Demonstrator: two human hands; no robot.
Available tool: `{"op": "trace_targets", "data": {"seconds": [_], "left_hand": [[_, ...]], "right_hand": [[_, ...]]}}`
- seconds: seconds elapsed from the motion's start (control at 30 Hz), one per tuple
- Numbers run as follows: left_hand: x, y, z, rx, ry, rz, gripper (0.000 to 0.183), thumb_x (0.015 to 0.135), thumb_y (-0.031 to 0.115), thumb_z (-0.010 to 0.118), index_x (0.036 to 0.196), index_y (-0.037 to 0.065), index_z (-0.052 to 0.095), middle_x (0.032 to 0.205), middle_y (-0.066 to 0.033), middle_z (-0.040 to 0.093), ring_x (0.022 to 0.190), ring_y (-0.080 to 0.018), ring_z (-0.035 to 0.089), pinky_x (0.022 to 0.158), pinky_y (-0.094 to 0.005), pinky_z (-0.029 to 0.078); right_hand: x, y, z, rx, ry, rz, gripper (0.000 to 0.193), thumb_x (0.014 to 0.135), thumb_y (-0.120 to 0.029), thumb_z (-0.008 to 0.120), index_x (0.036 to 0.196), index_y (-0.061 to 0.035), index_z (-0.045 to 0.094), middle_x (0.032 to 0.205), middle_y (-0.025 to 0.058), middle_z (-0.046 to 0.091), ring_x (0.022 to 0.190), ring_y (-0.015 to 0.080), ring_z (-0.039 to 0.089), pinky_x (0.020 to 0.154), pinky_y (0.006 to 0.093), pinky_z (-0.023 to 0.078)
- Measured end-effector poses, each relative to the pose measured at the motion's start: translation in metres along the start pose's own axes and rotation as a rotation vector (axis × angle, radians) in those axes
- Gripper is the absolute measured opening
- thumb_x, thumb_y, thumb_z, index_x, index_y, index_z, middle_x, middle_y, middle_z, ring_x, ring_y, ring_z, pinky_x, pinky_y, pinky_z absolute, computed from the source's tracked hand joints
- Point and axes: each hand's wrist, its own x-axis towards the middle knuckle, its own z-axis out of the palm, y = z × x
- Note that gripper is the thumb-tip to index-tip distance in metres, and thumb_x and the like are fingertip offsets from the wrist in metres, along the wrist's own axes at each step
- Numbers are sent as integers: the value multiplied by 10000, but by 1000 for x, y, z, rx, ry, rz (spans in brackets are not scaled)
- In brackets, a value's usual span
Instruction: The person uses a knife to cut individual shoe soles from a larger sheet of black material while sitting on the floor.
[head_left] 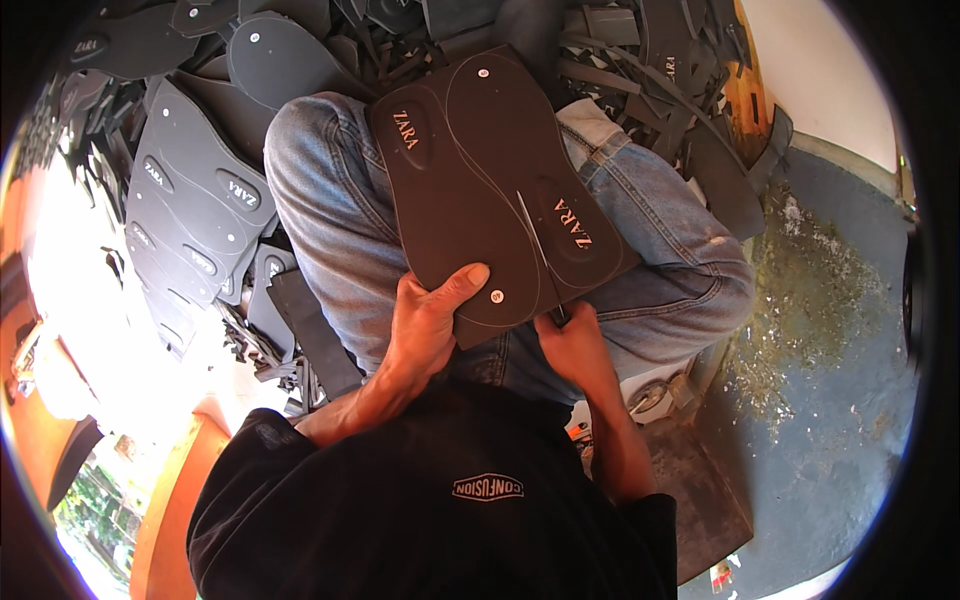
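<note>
A dark brown-black foam sheet (470, 190) with sole outlines, printed lettering and small white round stickers lies tilted across my jeans-clad thighs. My left hand (425, 320) grips its near left edge, with the thumb flat on top and the fingers hidden underneath. At the near right edge, my right hand (572, 345) is closed round the dark handle of what look like scissors (535, 235). One long, thin blade shows on top of the sheet, along the curved line between two sole outlines. The handle is mostly hidden by my fingers.
More printed sole sheets (190, 200) are piled at the left. Dark offcut strips (640, 90) heap up at the far side. A brown box-like surface (690, 490) stands near right, beside a blue-grey floor (830, 330) strewn with bits. A white wall (830, 70) rises at far right.
</note>
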Motion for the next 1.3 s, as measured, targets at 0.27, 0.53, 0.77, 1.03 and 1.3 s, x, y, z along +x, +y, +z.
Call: {"op": "trace_targets", "data": {"seconds": [0.27,0.53,0.77,1.03,1.3], "left_hand": [[0,-1,-3,-2,4,2,282,817,116,666,1045,-22,573,958,-89,630,838,-158,629,739,-265,526],[2,-2,-9,-23,-16,-13,222,828,78,641,1018,-26,593,948,-96,636,829,-162,634,733,-267,531],[1,-1,-8,-39,-14,-4,179,827,54,634,986,-23,608,908,-91,644,809,-156,636,723,-260,531],[3,-3,-12,-70,-43,6,180,826,55,637,993,-6,610,911,-72,644,808,-143,633,722,-254,526],[3,0,-14,-62,-49,-40,210,812,71,655,1005,-1,613,934,-66,646,835,-139,627,747,-263,519]], "right_hand": [[8,-6,2,-3,2,-82,270,790,-126,594,1019,17,594,1004,242,608,1014,418,529,847,428,436],[26,3,9,-45,-57,-321,365,820,-123,596,1159,-6,525,1161,178,553,1098,309,524,912,377,401],[35,2,9,-31,-115,-414,391,820,-130,613,1178,-13,509,1157,168,555,1088,275,529,901,365,411],[45,5,8,-49,-200,-400,428,795,-129,650,1187,-22,515,1165,145,557,1078,245,530,901,356,418],[59,13,7,-95,-140,-596,514,751,-152,714,1210,-38,515,1189,122,550,1096,239,523,929,366,408]]}}
